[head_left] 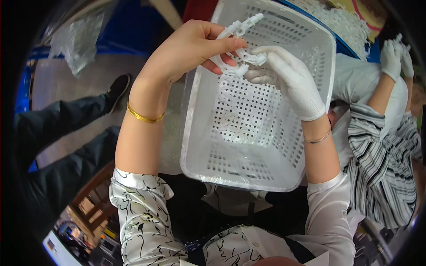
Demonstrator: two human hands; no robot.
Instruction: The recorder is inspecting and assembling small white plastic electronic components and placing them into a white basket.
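A white plastic runner of small moulded parts (pixel 239 46) is held above the far end of a white perforated basket (pixel 213 146), which rests on the lap. The bare left hand (pixel 186 51) is clamped on the runner's upper branch, thumb laid across it. The gloved right hand (pixel 288 80) is closed on the lower branch, its fingertips (pixel 262 57) pressed against the plastic. A few loose white bits can be made out on the basket's floor, though they are too small to be told apart. Judged from this hold, the parts are best worked loose with short twists made close to each joint, the runner being kept over the basket so that anything freed is caught inside. Beyond the basket's right wall, another person's gloved hands (pixel 395 55) are raised, well apart.
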